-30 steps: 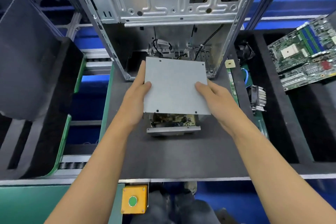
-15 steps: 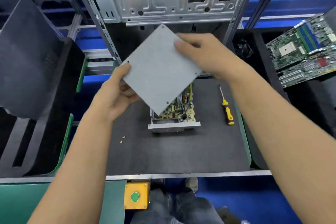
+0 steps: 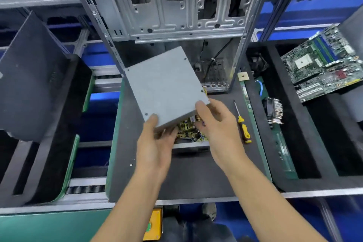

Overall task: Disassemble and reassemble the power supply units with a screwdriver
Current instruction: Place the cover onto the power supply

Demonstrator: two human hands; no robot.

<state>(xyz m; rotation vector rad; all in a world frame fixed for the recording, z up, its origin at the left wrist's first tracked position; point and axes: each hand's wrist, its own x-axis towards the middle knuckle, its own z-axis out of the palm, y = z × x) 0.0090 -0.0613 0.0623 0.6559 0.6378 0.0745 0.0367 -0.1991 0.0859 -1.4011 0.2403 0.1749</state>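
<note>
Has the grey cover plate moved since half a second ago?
Yes. The cover plate has turned and come down toward the open power supply, with both hands now gripping its near edge.

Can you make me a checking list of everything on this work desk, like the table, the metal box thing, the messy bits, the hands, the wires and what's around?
Surface: dark mat, a few tiny screws near its left edge.
Job's things: grey metal cover held tilted above the open power supply, whose circuit board shows; yellow-handled screwdriver lies to the right, untouched.
Clutter: heatsink and motherboard in foam trays on the right.
Hands: left hand grips the cover's near edge; right hand holds its near right corner.
Cables: black cable inside the computer case behind.
Surroundings: dark foam panel on the left, yellow button box below the desk edge.
</note>
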